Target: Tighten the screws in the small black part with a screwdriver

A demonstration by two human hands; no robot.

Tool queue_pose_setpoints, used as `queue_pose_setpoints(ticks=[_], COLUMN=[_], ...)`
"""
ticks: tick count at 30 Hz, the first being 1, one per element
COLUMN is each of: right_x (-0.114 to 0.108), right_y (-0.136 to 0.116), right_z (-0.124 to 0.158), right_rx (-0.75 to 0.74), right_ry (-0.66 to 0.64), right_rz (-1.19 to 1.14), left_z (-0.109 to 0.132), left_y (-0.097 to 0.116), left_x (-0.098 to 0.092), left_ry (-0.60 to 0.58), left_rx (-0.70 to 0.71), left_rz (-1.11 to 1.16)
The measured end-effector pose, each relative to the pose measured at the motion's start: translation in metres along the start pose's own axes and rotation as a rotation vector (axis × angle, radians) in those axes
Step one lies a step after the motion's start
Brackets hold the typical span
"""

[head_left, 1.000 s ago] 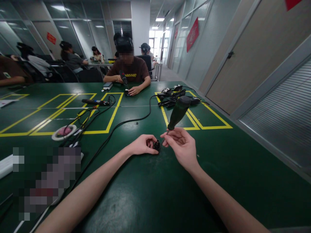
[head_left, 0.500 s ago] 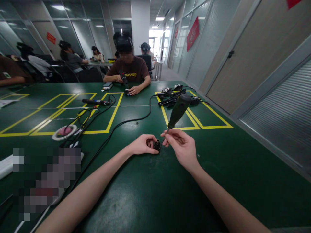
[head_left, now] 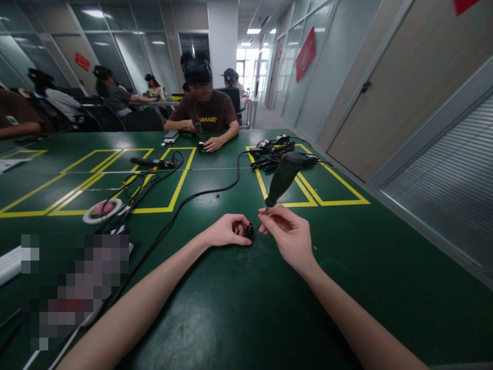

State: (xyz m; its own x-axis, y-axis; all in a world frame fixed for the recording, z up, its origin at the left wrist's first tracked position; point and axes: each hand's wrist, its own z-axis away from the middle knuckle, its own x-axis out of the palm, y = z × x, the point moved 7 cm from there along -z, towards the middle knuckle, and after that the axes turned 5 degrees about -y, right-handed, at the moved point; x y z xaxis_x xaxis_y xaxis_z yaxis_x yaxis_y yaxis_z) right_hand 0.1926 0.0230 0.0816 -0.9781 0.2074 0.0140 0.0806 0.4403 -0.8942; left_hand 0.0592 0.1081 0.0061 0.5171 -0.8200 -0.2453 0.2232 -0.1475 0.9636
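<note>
My left hand (head_left: 230,229) rests on the green table (head_left: 215,308) and pinches a small black part (head_left: 249,230) with a short round post on top. What kind of part it is, I cannot make out. My right hand (head_left: 289,229) has its fingertips closed round the shaft of a screwdriver (head_left: 284,177). The dark handle leans up and to the right, above those fingers. Its thin shaft slants down to the right side of the black part; whether the tip touches it is too small to tell.
Black cables and adapters (head_left: 275,154) lie in a pile at the far right. A long black cable (head_left: 200,192) crosses the table on the left, near a roll of white tape (head_left: 102,210) and a dark pen-like tool (head_left: 148,162). Opposite, a person (head_left: 208,115) works with a power screwdriver.
Very little differs. The screwdriver and my right fingertips have shifted very slightly; my left hand holds the black part in the same place.
</note>
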Motion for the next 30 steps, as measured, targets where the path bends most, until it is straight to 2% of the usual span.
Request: queue_pose_setpoints(ticks=[6, 16, 22, 30], right_x=[-0.0019, 0.0004, -0.0017, -0.0017], right_y=[0.0028, 0.0025, 0.0096, 0.0041], right_z=[0.0005, 0.0009, 0.0012, 0.0008], right_rx=[0.072, 0.044, 0.081, -0.021], right_ry=[0.038, 0.011, 0.026, 0.023], right_rz=[-0.051, -0.065, -0.076, -0.049], left_z=[0.0003, -0.0010, 0.0000, -0.0009], left_y=[-0.0010, -0.0018, 0.0011, -0.0009], left_x=[0.0000, -0.0006, 0.0000, -0.0008], left_ry=[0.002, 0.011, 0.011, 0.010], left_rx=[-0.003, 0.000, -0.002, 0.008], left_rz=[0.011, 0.000, -0.010, -0.011])
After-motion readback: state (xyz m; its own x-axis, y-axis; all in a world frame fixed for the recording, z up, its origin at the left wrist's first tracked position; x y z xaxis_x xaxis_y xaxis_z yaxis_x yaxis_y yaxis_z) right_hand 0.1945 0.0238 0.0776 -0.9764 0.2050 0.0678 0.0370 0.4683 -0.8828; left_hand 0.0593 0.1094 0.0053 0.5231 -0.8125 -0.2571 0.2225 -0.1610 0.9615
